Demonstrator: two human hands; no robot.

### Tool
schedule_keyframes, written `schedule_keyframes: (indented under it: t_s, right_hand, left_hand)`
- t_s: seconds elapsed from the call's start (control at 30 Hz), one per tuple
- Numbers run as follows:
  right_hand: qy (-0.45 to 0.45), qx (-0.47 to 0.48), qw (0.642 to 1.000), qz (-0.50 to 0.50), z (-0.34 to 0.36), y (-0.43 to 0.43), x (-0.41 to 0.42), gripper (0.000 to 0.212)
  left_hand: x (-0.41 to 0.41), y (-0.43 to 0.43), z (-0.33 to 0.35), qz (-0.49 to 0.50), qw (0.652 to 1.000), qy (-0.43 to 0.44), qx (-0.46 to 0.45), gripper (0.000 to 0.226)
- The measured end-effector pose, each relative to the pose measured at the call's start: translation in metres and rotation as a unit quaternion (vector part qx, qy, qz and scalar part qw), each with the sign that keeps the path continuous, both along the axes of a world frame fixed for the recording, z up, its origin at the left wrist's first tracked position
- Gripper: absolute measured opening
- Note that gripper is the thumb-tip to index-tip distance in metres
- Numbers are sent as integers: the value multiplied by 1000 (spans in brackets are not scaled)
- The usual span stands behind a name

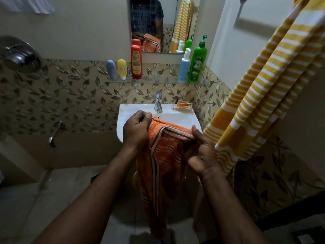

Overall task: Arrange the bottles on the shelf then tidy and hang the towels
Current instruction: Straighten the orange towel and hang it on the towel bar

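**Orange towel held over the basin**

The left hand (136,128) curls round one corner of a woven orange towel (165,155) and the right hand (204,155) pinches its striped hem, just above the white sink (126,110). The cloth hangs limp below. Five plastic bottles (136,61) stand upright on the glass shelf (158,80). A yellow-striped towel (263,81) drapes at right.

This is a home bathroom. A white sink (126,110) with a chrome tap (158,102) sits at centre, below a wall mirror (168,16) and a glass shelf (158,79) lined with toiletry bottles (136,62). Leaf-patterned tiles (70,95) cover the walls. At left are a chrome shower knob (19,53) and a wall spout (55,132); a striped yellow towel (263,85) hangs at right.
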State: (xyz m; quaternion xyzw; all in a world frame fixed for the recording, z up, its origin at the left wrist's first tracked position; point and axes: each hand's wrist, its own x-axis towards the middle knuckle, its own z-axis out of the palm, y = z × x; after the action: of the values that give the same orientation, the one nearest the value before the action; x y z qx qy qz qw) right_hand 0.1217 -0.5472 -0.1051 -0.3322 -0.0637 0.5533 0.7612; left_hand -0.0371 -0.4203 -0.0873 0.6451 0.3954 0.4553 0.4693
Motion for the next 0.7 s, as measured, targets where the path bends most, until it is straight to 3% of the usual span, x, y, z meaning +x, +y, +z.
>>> schedule_keyframes:
  t_s: [0.1, 0.17, 0.2, 0.33, 0.4, 0.47, 0.5, 0.53, 0.6, 0.63, 0.7]
  right_hand:
    - [39, 57, 997, -27, 3, 5, 1, 60]
    - [51, 74, 995, -44, 4, 11, 1, 62]
    - [50, 79, 994, -53, 7, 13, 1, 60]
    - [13, 62, 996, -66, 24, 22, -1, 13]
    - [-19, 42, 998, -47, 24, 27, -5, 12]
    - [-134, 12, 991, -3, 25, 25, -8, 17]
    - [-252, -15, 967, 27, 26, 22, -6, 22]
    - [-382, -35, 921, 70, 27, 19, -6, 28]
    - [-588, -54, 791, 156, 30, 14, -5, 41]
    - [-639, -59, 748, 172, 33, 11, -6, 39]
    - [-663, -63, 724, 183, 45, 5, -10, 26]
  left_hand:
    - [1, 0, -8, 12, 1000, 10, -15, 37]
    - [2, -2, -14, 18, 1000, 16, -20, 37]
    - [1, -2, -18, 23, 999, 21, -20, 36]
    - [-10, -3, -33, 50, 994, 85, -37, 35]
    - [-15, -4, -37, -43, 982, 168, -71, 28]
    - [-20, -8, -34, -225, 914, 313, -126, 17]
    - [-23, -9, -32, -280, 885, 347, -135, 12]
    - [-23, -7, -29, -281, 891, 336, -122, 10]
    - [-26, -6, -16, -131, 964, 225, -52, 32]
    - [-27, -5, -6, -83, 985, 150, -8, 46]
    - [-27, -3, 15, -173, 982, 70, 14, 70]
